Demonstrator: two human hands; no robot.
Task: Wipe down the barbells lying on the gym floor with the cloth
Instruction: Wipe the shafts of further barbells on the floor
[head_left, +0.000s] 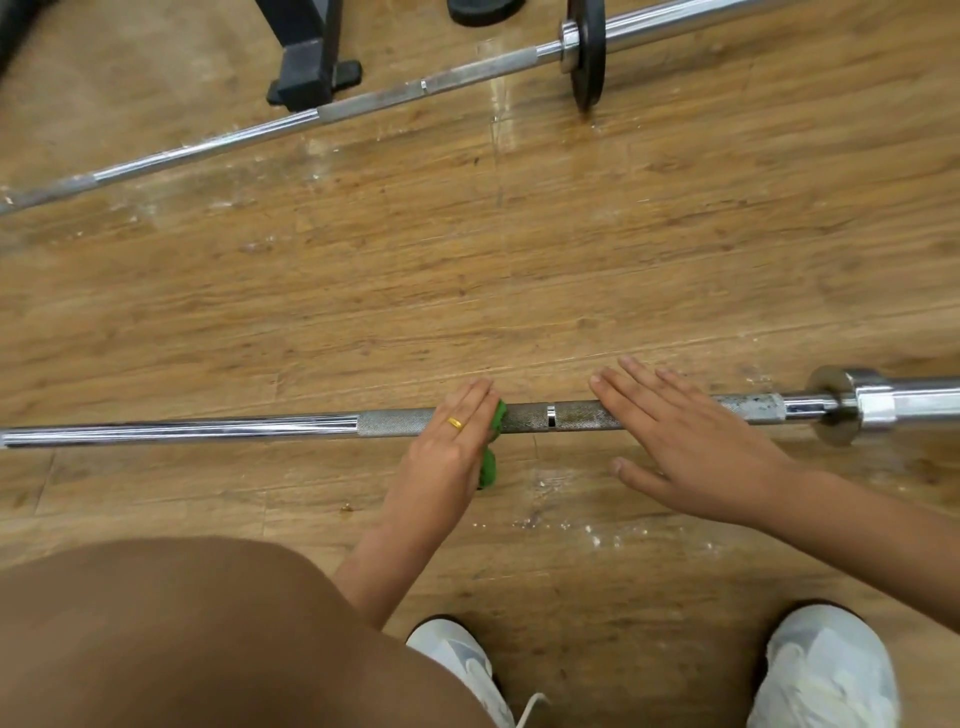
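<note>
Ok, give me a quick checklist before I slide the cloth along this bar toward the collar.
1. Green cloth on the near steel barbell: ok, pressed under the left hand.
2. Bar steadied: ok, right hand lies flat on it.
3. Path rightward clear: not ok, the right hand lies across it.
4. Dirt ahead: not ok, specks near the chrome collar.
5. Far barbell with a black plate wiped: cannot tell.
</note>
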